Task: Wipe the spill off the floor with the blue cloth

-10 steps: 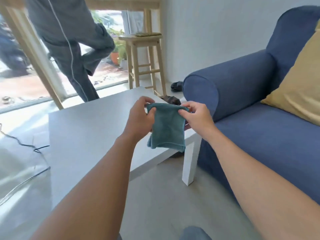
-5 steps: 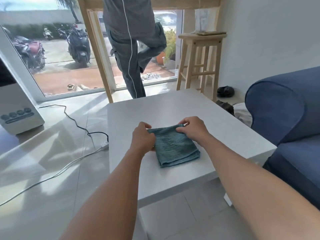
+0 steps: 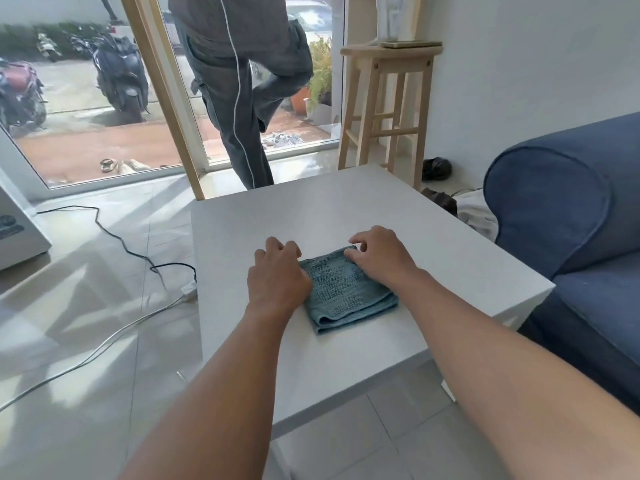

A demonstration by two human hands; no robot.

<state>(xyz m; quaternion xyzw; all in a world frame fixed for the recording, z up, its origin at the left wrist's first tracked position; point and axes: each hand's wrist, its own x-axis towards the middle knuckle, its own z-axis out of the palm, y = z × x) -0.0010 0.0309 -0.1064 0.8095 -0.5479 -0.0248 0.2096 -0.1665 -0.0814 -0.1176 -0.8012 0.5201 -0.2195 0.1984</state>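
The blue cloth (image 3: pixel 346 292) lies folded flat on the white low table (image 3: pixel 311 209). My left hand (image 3: pixel 277 275) sits at the cloth's left edge and hides it; its fingers are loosely curled and apart, with nothing in them. My right hand (image 3: pixel 381 258) rests over the cloth's far right corner, fingertips slightly raised, not pinching the fabric. On the tiled floor (image 3: pixel 86 341) I can make out no spill.
A blue sofa (image 3: pixel 554 209) stands close on the right of the table. Behind the table are a wooden stool (image 3: pixel 388 98) and a standing person's legs (image 3: pixel 242 116) at the glass door. Cables (image 3: pixel 121 240) cross the floor on the left, near a white appliance (image 3: pixel 17 237).
The cloth went from hanging between both hands in the air down onto the table, folded. Both hands have since loosened their pinch on its far corners.
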